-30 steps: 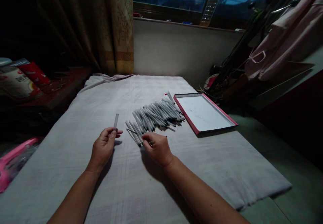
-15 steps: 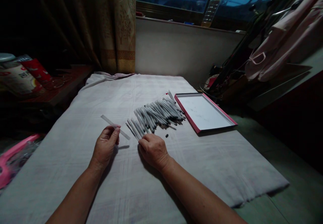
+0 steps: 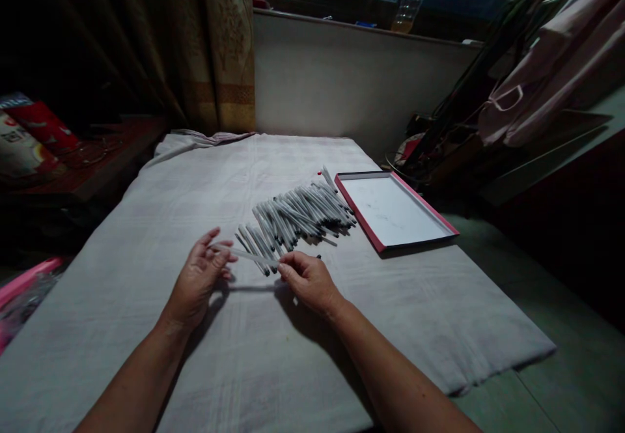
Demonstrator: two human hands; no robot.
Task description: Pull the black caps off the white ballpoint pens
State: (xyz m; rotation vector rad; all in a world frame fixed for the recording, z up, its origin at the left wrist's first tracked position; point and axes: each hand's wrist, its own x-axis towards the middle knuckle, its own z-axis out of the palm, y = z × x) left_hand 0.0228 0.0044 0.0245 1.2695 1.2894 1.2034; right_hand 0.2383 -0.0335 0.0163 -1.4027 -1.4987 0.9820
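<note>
A thin, translucent flat strip point(image 3: 251, 256) spans the space between my two hands above the cloth. My right hand point(image 3: 312, 281) pinches its right end between thumb and fingers. At the left end, my left hand point(image 3: 195, 280) holds the strip loosely at the thumb, its other fingers spread. Just beyond the hands lies a pile of grey-white pens point(image 3: 303, 211) with dark tips, side by side and partly overlapping. A small black piece point(image 3: 319, 256) shows beside my right hand, partly hidden by it.
A shallow red-edged box tray point(image 3: 359, 215) with a white inside lies right of the pens. Pale checked cloth point(image 3: 209, 179) covers the table. A side table with a red container point(image 3: 43, 124) stands left; pink garments point(image 3: 551, 75) hang right.
My right hand has left the near pens and now grips the strip's right end. The strip has turned closer to level, and my left fingers have spread. The view has tilted slightly down.
</note>
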